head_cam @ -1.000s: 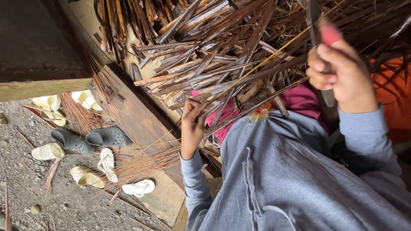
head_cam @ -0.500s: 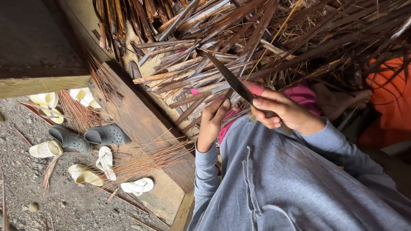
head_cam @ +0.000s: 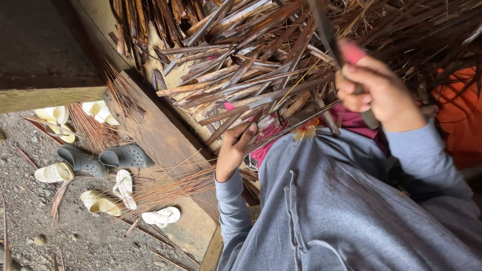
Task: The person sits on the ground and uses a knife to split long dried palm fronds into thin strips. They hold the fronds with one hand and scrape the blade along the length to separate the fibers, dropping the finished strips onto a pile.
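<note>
The right hand [head_cam: 376, 95] is closed around the pink handle of a knife [head_cam: 326, 30] raised above the pile of dry leaf strips [head_cam: 261, 75], while the left hand [head_cam: 233, 148], at the pile's near edge, pinches one strip [head_cam: 281, 128] in curled fingers. The strips look light, stiff, brittle and splintery, probably best gripped near the thicker end; the dark blade looks thin and hard.

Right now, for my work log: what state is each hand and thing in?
left hand: closed on a dry leaf strip
right hand: raised, gripping the knife
knife: blade pointing up and away
leaf pile: loose, tangled
shoes: scattered on gravel
</note>
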